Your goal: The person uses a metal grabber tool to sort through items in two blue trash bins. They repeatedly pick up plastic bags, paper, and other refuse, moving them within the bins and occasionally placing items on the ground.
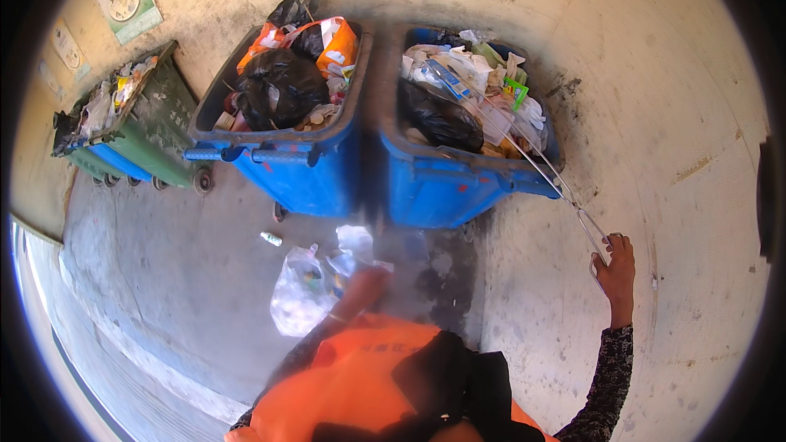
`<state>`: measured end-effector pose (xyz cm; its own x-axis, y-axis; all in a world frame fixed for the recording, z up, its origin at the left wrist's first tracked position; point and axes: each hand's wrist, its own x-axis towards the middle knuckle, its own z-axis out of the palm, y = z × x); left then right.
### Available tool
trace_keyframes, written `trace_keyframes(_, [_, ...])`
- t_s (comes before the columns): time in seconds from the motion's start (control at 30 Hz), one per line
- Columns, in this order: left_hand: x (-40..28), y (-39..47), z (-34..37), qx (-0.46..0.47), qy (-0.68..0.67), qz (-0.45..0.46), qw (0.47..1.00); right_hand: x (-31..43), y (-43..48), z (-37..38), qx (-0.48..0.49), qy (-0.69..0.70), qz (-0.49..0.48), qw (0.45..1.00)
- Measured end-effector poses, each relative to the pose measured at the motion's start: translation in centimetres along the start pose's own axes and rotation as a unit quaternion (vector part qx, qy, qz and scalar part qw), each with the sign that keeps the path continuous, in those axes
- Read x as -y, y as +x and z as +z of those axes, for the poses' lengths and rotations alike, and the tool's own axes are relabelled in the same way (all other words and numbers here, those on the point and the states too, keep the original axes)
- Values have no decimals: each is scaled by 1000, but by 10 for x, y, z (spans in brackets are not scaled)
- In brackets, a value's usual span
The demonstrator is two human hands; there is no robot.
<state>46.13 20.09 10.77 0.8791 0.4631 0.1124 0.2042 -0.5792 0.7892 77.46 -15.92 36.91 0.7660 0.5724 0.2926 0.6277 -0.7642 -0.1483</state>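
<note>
My right hand [616,276] grips the looped handles of long metal tongs [533,150]. The tongs reach into the right blue wheeled bin [442,193]. Their far ends lie by a blue and white packet [448,80] on top of the rubbish; whether they pinch it I cannot tell. Low in front of my body, my left hand [368,287] is blurred and holds a clear plastic bag [298,304] with mixed rubbish inside. A whitish plastic part [355,242] spreads beyond my fingers. Beside the packet lies a black rubbish bag [439,113].
Another blue wheeled bin [301,181], heaped with black and orange bags, stands to the left. Farther left are green wheeled bins [153,123] with rubbish. A small white bottle [271,238] lies on the concrete floor [184,270]. A stained wall [663,135] rises close on the right.
</note>
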Motion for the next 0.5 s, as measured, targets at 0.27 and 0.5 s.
trace_keyframes(0.27, [19, -16, -7, -52, 0, -30, 998, -13, 24, 2, 30, -50, 18, 998])
trace_keyframes(0.5, [8, -5, 7, -29, -16, -8, 999, -34, 11, 12, 28, 60, 52, 996])
